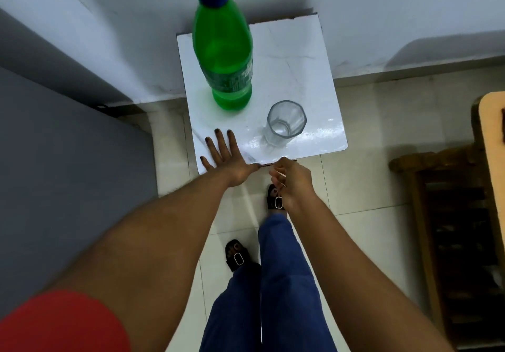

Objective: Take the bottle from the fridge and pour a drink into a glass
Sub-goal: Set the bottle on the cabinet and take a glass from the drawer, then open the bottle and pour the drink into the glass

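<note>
A tall green plastic bottle (223, 48) with a blue cap stands upright on a small white table (300, 72), its cap on. An empty clear glass (284, 124) stands to the bottle's right, nearer the table's front edge. My left hand (224, 154) lies flat with spread fingers on the table's front left corner, below the bottle and apart from it. My right hand (289, 182) hovers just off the table's front edge, fingers loosely curled with nothing in them, below the glass.
A grey fridge side (68, 174) fills the left. White walls stand behind the table. A wooden rack (459, 228) stands at the right. My legs and black sandals are on the tiled floor (369, 182) below the table.
</note>
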